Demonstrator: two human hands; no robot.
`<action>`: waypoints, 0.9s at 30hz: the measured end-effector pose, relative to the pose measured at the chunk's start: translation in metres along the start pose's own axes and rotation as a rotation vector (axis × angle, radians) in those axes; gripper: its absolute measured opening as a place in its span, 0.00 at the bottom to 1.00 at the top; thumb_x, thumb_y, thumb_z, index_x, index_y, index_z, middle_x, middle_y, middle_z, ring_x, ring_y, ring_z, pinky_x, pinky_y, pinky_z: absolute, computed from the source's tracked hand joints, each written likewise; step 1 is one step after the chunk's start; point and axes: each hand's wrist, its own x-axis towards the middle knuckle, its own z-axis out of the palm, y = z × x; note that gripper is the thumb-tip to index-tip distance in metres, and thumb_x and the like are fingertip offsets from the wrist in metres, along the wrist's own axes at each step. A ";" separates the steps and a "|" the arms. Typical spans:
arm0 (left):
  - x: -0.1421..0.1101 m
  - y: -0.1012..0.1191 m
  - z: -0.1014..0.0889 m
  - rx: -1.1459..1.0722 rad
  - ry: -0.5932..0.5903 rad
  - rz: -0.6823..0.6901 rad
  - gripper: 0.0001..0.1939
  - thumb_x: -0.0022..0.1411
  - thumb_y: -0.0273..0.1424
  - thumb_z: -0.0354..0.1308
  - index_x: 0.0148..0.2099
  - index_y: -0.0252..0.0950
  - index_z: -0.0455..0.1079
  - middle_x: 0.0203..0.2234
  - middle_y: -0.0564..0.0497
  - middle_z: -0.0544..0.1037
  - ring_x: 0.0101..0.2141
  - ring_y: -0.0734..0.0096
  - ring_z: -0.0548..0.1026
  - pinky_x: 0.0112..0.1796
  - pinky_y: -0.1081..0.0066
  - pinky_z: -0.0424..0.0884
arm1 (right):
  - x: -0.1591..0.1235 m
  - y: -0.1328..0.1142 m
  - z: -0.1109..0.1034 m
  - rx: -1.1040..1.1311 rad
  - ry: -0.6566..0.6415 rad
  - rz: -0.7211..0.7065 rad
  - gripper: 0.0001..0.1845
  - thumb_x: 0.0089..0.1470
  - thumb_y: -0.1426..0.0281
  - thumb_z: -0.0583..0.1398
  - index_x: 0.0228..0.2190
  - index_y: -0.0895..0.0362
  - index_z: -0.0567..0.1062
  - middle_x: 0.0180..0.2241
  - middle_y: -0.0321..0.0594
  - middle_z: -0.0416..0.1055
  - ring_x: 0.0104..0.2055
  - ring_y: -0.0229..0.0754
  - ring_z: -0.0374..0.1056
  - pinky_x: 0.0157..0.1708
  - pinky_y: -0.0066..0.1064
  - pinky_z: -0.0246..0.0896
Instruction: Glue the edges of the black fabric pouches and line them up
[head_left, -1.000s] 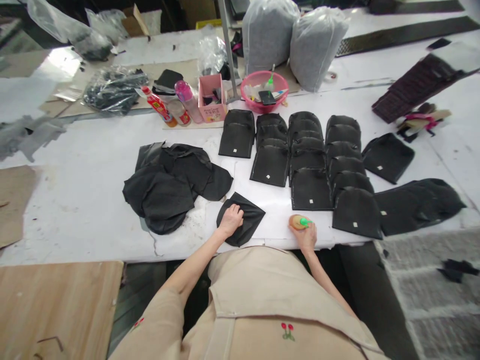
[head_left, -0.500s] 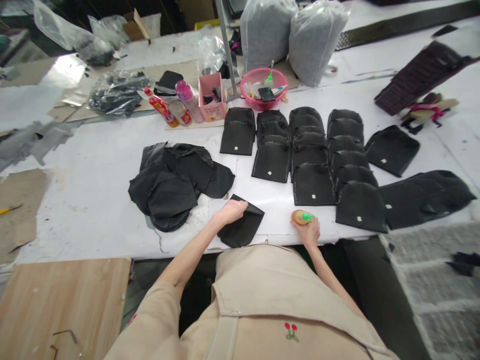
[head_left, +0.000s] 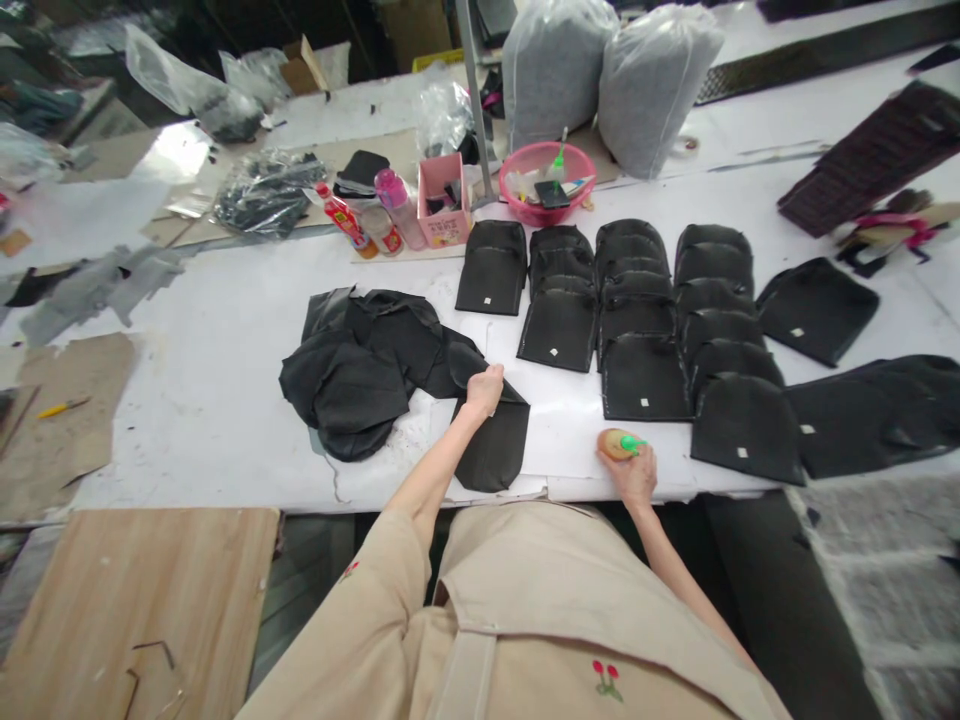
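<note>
My left hand is closed on the upper part of a black fabric piece, lifting a flap of it. The lower part lies flat near the table's front edge, its rounded end towards me. My right hand is wrapped round a small squeeze bottle with a green nozzle and yellowish contents, at the table's front. Left of the piece is a loose heap of black fabric pieces. Beyond the bottle, black pouch-like pieces lie overlapped in rows, several with a small white square.
A pink basin, a pink box and bottles stand at the back. Two large grey-filled plastic bags are behind them. A wooden board is at lower left, and brown cardboard with a yellow pen lies on the left.
My left hand has gone from resting on the black piece to pinching and lifting its upper part, and the piece has turned. My right hand keeps the bottle in about the same place.
</note>
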 end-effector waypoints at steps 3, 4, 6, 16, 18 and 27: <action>-0.035 -0.007 0.023 -0.071 0.172 -0.023 0.11 0.72 0.28 0.49 0.51 0.33 0.69 0.44 0.42 0.77 0.44 0.62 0.76 0.44 0.67 0.69 | 0.000 -0.002 -0.001 0.011 0.004 0.007 0.32 0.48 0.45 0.61 0.45 0.55 0.67 0.42 0.49 0.68 0.47 0.57 0.62 0.49 0.46 0.57; -0.048 -0.009 0.030 -0.085 0.219 -0.004 0.10 0.72 0.30 0.49 0.49 0.34 0.70 0.42 0.43 0.76 0.45 0.61 0.75 0.46 0.65 0.69 | -0.001 -0.002 -0.001 0.017 0.006 0.006 0.32 0.48 0.45 0.61 0.45 0.55 0.67 0.42 0.48 0.68 0.47 0.57 0.62 0.49 0.46 0.57; -0.072 -0.011 0.044 -0.095 0.211 0.083 0.09 0.72 0.31 0.49 0.43 0.36 0.71 0.38 0.45 0.76 0.43 0.61 0.74 0.45 0.64 0.68 | -0.001 -0.002 -0.002 0.028 0.010 0.003 0.33 0.48 0.44 0.61 0.45 0.56 0.68 0.41 0.49 0.68 0.47 0.57 0.62 0.49 0.46 0.57; -0.068 -0.017 0.056 -0.126 0.137 0.167 0.22 0.67 0.35 0.59 0.61 0.35 0.66 0.58 0.40 0.70 0.54 0.58 0.70 0.49 0.63 0.70 | 0.001 0.001 -0.001 0.033 0.048 -0.004 0.33 0.45 0.40 0.59 0.40 0.54 0.68 0.39 0.51 0.68 0.45 0.59 0.63 0.48 0.49 0.59; -0.057 -0.017 0.052 -0.099 0.105 0.161 0.15 0.70 0.31 0.56 0.57 0.35 0.68 0.55 0.42 0.72 0.52 0.61 0.72 0.47 0.66 0.71 | 0.003 0.003 0.001 0.006 0.054 0.009 0.36 0.43 0.37 0.58 0.39 0.55 0.68 0.38 0.52 0.68 0.44 0.60 0.63 0.48 0.50 0.60; -0.028 -0.012 0.029 -0.052 0.052 0.198 0.08 0.69 0.22 0.51 0.42 0.33 0.71 0.41 0.42 0.76 0.46 0.60 0.73 0.44 0.64 0.71 | 0.005 -0.002 -0.001 0.008 0.045 0.034 0.33 0.40 0.40 0.59 0.37 0.52 0.67 0.38 0.54 0.68 0.46 0.67 0.65 0.46 0.54 0.62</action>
